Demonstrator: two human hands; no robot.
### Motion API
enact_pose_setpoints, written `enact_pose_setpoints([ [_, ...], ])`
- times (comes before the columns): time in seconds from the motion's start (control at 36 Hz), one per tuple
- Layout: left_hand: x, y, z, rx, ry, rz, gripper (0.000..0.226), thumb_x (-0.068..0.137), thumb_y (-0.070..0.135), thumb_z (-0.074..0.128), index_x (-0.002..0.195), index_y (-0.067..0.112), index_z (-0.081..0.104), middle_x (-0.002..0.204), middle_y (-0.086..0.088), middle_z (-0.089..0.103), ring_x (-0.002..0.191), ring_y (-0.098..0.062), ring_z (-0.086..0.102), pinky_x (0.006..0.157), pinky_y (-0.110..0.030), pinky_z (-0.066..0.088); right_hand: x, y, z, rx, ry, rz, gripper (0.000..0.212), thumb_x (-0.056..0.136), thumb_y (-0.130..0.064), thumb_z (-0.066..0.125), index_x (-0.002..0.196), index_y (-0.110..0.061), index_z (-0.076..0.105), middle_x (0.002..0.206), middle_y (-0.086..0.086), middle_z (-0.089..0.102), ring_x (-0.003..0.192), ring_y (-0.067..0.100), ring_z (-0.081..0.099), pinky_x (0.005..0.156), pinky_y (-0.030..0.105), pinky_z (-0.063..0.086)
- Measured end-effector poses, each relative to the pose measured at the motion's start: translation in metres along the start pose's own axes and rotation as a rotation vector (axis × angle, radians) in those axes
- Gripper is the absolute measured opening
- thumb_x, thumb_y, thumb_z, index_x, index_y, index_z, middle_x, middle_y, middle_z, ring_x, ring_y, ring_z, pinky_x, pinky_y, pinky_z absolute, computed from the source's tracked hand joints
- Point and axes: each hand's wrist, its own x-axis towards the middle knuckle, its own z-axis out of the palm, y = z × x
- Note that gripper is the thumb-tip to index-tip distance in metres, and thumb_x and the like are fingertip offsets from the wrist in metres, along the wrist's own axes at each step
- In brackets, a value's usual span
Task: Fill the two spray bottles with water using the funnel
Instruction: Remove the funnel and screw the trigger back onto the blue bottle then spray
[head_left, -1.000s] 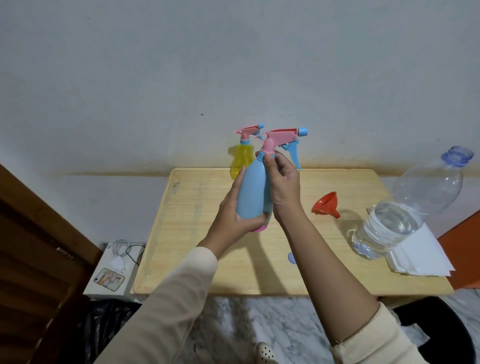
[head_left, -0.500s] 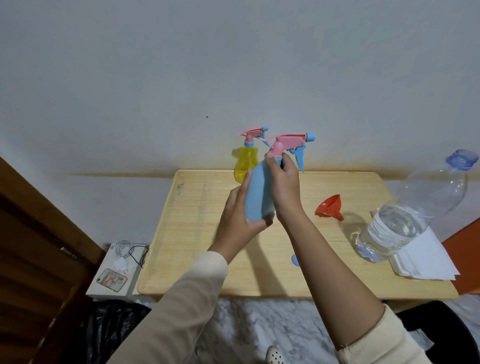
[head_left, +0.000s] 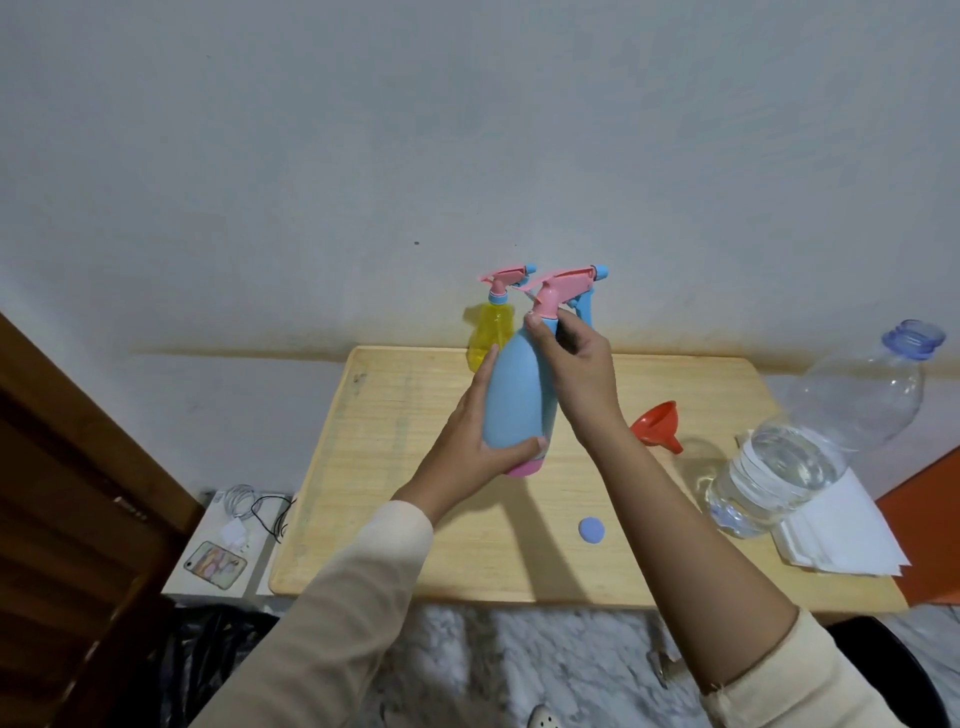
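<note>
gripping the blue spray bottle (head_left: 514, 400) (no label readable), both hands' fingers (head_left: 535, 328) clamped.

Two spray bottles: one blue spray bottle (head_left: 517, 400) and one yellow spray bottle (head_left: 487, 335). One orange funnel (head_left: 658, 426). One large clear water bottle (head_left: 810, 441) and one loose blue cap (head_left: 591, 530). One stack of white paper (head_left: 841, 535). One wooden bench (head_left: 395, 467). One phone (head_left: 216, 564), one white charger (head_left: 235, 531). Two hands: left hand (head_left: 475, 441), right hand (head_left: 576, 369).
</note>
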Motion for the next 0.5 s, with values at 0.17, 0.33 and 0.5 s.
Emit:
enact_pose_setpoints([
  [0.17,-0.012,-0.008,0.013,0.035,0.064,0.008,0.102,0.073,0.046,0.076,0.144,0.055,0.003,0.138,0.02,0.034,0.124,-0.005,0.042,0.101,-0.035,0.044,-0.006,0.009,0.002,-0.181,0.092,-0.029,0.038,0.088,-0.033,0.062,0.075,0.002,0.059,0.068,0.024,0.051,0.061,0.017,0.04,0.056,0.028,0.028],
  [0.33,-0.019,-0.014,0.006,-0.014,-0.061,0.017,0.104,0.07,0.041,0.08,0.14,0.062,0.007,0.143,0.026,0.033,0.129,-0.002,0.041,0.105,-0.038,0.043,-0.014,0.011,-0.015,-0.023,-0.024,0.032,0.026,0.09,-0.028,0.061,0.086,-0.003,0.065,0.081,0.026,0.059,0.072,0.014,0.047,0.067,0.029,0.035],
  [0.5,-0.022,-0.013,0.015,-0.016,-0.037,0.014,0.105,0.068,0.041,0.08,0.141,0.062,0.006,0.138,0.03,0.032,0.127,-0.002,0.041,0.103,-0.036,0.043,-0.017,0.016,-0.02,0.035,-0.002,0.026,0.027,0.092,-0.025,0.058,0.09,0.001,0.066,0.076,0.015,0.057,0.073,0.012,0.047,0.067,0.029,0.035],
])
